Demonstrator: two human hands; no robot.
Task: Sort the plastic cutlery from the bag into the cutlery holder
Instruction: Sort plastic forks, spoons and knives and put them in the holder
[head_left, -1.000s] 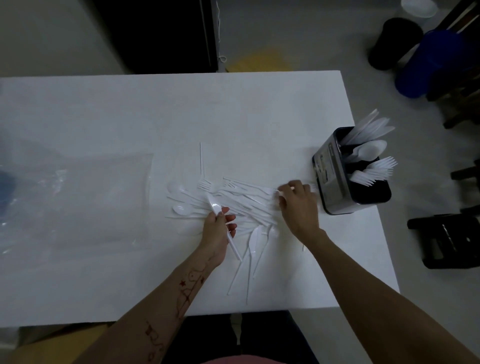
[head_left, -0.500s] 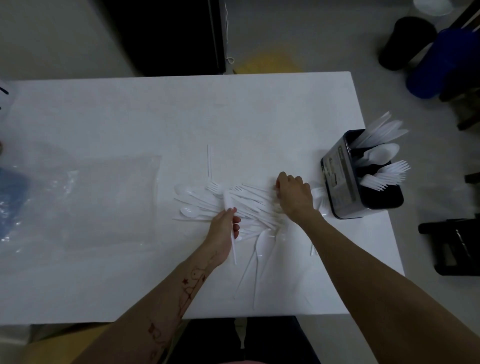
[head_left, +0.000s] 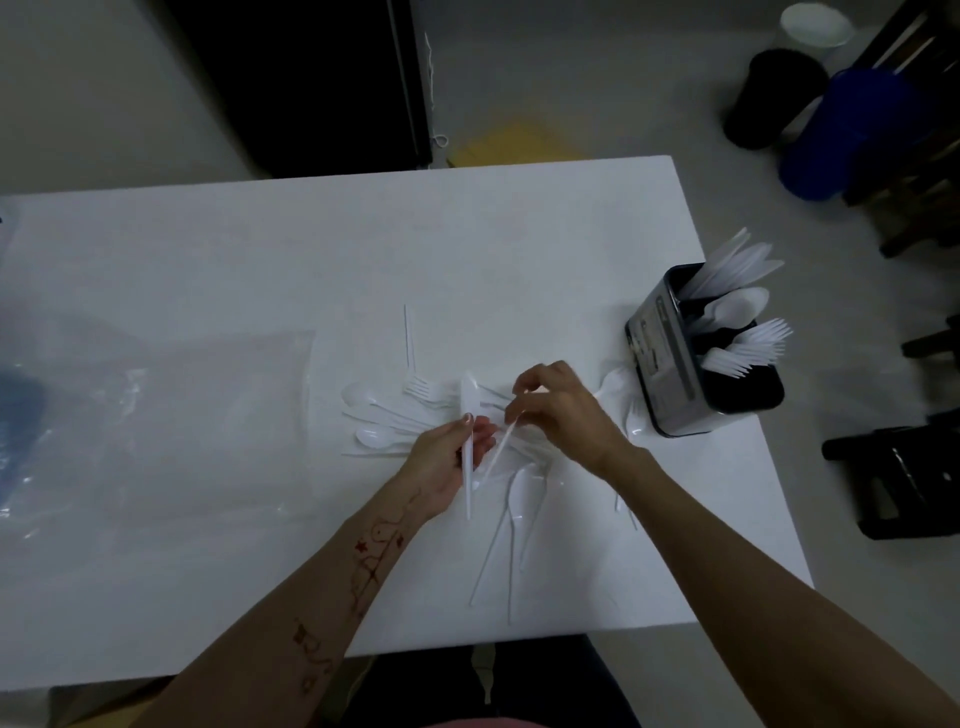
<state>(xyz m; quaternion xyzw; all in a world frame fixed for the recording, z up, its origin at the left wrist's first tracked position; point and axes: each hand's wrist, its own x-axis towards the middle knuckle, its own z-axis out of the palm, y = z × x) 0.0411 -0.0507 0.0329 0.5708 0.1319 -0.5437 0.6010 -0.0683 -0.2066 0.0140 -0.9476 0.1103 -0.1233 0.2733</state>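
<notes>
- Left grip (head_left: 441, 457) is clamped on a white knife (head_left: 470, 415), blade pointing to 12 o'clock.
- Right grip (head_left: 558, 410) pinches a thin utensil handle (head_left: 501, 447) just at 3 o'clock of the knife.
- Loose cutlery pile (head_left: 395, 415) lies on the bench (head_left: 311, 249) under both.
- Cutlery holder (head_left: 670, 358) stands at 3 o'clock, near the right grip.
- Clear bag (head_left: 156, 415) lies at 9 o'clock, well apart.

White rectangular table (head_left: 260, 249) filled most of the view. Beyond its far edge stood a dark tall panel or door (head_left: 311, 83), with a yellow flat item (head_left: 511, 143) on the grey floor (head_left: 597, 67) beside it. At upper right, on the floor: a black bin (head_left: 774, 98), a blue container (head_left: 841, 135) just beside it, a white bowl-like item (head_left: 815, 23) behind. Dark furniture (head_left: 904, 478) stood right of the table; type unclear.
</notes>
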